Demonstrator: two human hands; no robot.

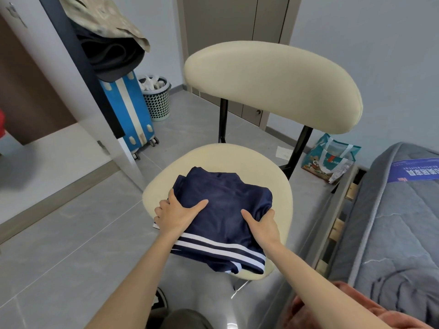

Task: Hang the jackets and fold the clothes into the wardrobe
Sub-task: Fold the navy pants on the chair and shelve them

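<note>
A folded navy garment (225,205) with white stripes along its near edge lies on the cream seat of a chair (213,155). My left hand (177,213) grips the garment's left side, thumb on top and fingers tucked under the edge. My right hand (261,225) grips its right side the same way, thumb lying on the fabric. The open wardrobe (42,148) stands at the left, its white door edge-on beside the chair. A patterned cloth and a dark garment (111,51) hang over the door's top.
A blue suitcase (129,110) and a mesh waste basket (156,98) stand behind the wardrobe door. A printed bag (330,157) sits on the floor right of the chair. A bed with a grey quilt (399,222) fills the right side; a rust-coloured cloth (332,309) lies at its near corner.
</note>
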